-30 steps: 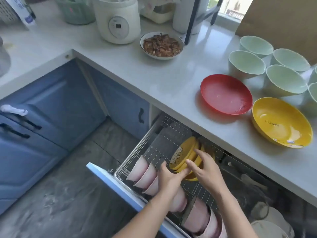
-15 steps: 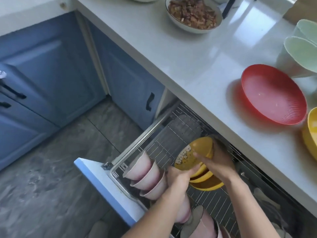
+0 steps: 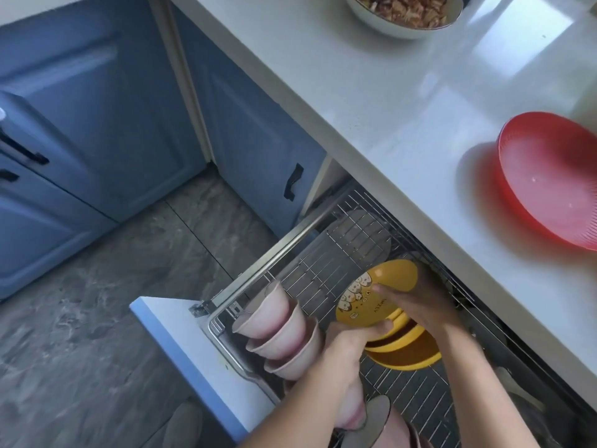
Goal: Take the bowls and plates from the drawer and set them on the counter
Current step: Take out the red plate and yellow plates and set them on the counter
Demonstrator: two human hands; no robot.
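The pulled-out drawer (image 3: pixel 181 334) holds a wire rack (image 3: pixel 323 263). Over the rack, both hands grip a yellow plate (image 3: pixel 368 299) with cartoon figures on its underside. My left hand (image 3: pixel 349 344) takes its lower edge and my right hand (image 3: pixel 416 302) its upper right side. More yellow plates (image 3: pixel 407 354) lean just below it. A row of pink bowls (image 3: pixel 281 331) stands on edge at the rack's left, with more pink bowls (image 3: pixel 355 412) partly hidden under my left forearm. A red plate (image 3: pixel 555 185) lies on the white counter (image 3: pixel 387 101).
A bowl of brown food (image 3: pixel 403 11) sits at the counter's far edge. Blue cabinet doors (image 3: pixel 97 108) with black handles stand to the left, above a grey stone floor (image 3: pixel 80 318). The counter's edge overhangs the back of the drawer.
The camera has dipped toward the drawer, so the green bowls and yellow plate on the counter have left view. Both hands have closed on the front yellow plate and lifted it off the stack.
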